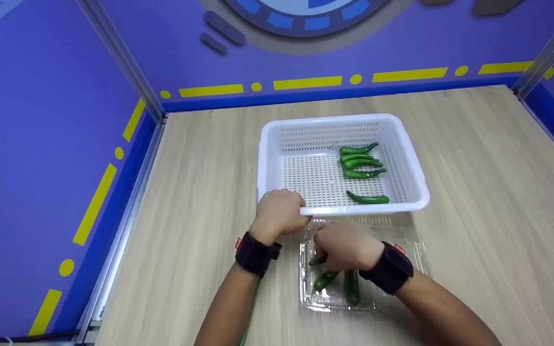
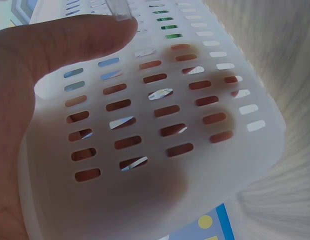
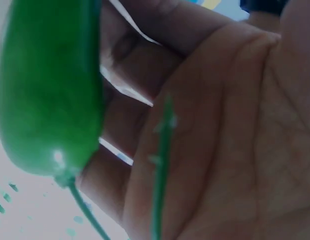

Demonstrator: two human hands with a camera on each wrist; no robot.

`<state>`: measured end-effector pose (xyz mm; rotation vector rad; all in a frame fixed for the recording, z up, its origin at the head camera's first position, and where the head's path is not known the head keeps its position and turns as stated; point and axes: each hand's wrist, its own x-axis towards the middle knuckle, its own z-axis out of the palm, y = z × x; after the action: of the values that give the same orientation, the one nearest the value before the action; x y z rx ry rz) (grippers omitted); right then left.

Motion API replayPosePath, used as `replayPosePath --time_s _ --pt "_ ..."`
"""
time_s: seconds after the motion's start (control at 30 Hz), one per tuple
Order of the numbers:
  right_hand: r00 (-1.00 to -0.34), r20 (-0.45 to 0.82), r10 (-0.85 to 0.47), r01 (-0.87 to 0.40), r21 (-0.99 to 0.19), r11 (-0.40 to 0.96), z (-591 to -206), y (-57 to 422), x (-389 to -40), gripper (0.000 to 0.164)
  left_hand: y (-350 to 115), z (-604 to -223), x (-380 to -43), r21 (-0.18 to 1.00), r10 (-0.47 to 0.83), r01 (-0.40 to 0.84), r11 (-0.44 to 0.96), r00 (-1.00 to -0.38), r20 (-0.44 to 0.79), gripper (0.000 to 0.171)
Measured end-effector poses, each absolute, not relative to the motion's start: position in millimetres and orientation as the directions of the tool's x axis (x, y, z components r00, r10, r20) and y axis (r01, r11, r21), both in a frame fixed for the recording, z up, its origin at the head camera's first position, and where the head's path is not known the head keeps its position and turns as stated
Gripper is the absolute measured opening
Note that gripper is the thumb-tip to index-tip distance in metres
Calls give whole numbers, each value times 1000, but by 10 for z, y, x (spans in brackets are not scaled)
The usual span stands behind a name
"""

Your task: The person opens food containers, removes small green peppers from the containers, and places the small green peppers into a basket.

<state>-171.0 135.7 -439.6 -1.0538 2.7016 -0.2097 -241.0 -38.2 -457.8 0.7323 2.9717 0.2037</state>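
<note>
My left hand (image 1: 281,211) grips the near left corner of a white plastic basket (image 1: 344,210). In the left wrist view the thumb (image 2: 90,37) lies along the perforated wall, with finger shadows showing through it. My right hand (image 1: 346,246) is inside a clear plastic clamshell box (image 1: 313,302), fingers curled down around a green chili pepper (image 1: 318,260), whose end sticks out beside them. Two more peppers lie partly under that hand, one slanted (image 1: 325,281) and one lengthwise (image 1: 352,290). A large green pepper (image 3: 50,90) covers the fingertips in the right wrist view.
Several green peppers (image 1: 361,163) lie grouped at the basket's right side, and a single pepper (image 1: 368,198) is near its front wall. The box's open lid (image 1: 402,240) spreads right, under my right forearm. Purple panels (image 1: 306,62) border the wooden table (image 1: 200,192).
</note>
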Motion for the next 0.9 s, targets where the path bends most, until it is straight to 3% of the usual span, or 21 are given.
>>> replayPosePath --time_s 0.27,0.9 --pt "-697 -75 -714 -673 -275 686 -4157 1500 -1713 18 -389 -4568 -2409 150 467 456 877 -883 -49 31" --pt "-623 180 -761 -780 -226 584 -3989 1635 -1811 19 -378 -4571 -2417 157 456 443 883 -888 -61 29"
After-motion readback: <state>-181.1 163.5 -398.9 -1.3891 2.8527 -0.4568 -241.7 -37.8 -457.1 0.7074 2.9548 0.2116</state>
